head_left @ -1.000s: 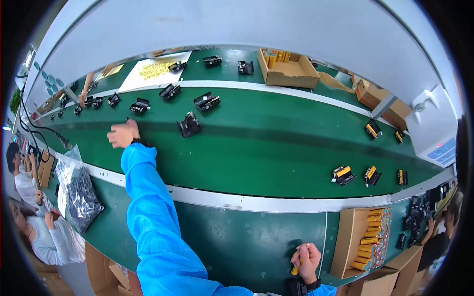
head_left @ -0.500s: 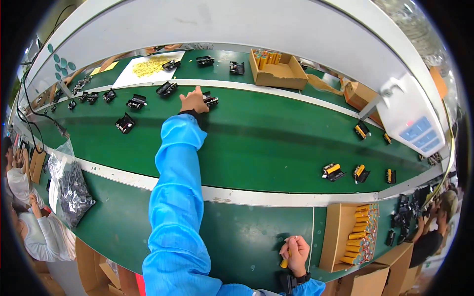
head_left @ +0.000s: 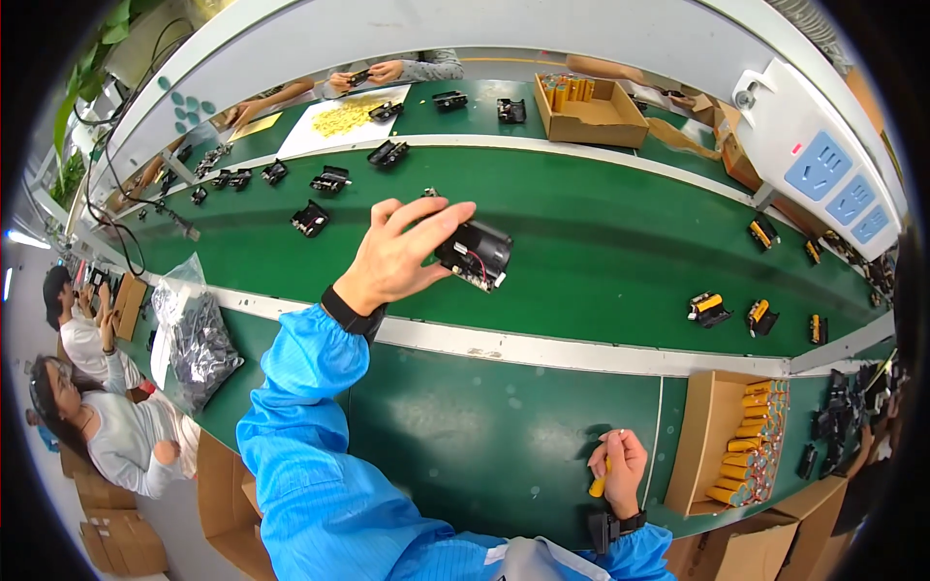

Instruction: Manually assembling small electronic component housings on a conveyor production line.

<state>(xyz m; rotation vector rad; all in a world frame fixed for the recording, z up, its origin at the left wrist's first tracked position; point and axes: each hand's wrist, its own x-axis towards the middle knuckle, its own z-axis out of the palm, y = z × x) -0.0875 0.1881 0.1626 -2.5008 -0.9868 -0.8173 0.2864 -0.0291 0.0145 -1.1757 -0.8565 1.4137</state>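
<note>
My left hand (head_left: 402,254), raised over the far green surface, grips a black plastic housing (head_left: 478,254) by its left side. A red wire and parts of a circuit board show in the housing. Low on the right, my right hand (head_left: 623,465) is closed round a yellow cylindrical battery (head_left: 602,478), mostly hidden by the fingers, just above the near green table (head_left: 484,436). Beside that hand stands a cardboard box (head_left: 699,441) with rows of yellow batteries (head_left: 746,445) with wires. Another open black housing (head_left: 310,219) lies on the far surface, left of my left hand.
A white rail (head_left: 484,345) divides the green surfaces. Several housings with yellow batteries (head_left: 710,308) lie at right. A clear bag of black parts (head_left: 203,349) is at left. Behind are yellow pieces (head_left: 349,116) and a battery box (head_left: 596,121). Co-workers (head_left: 107,416) sit left.
My left hand has lifted a black housing off the far surface and brought it nearer and to the right. My right hand still holds the yellow battery. The whole view has shifted.
</note>
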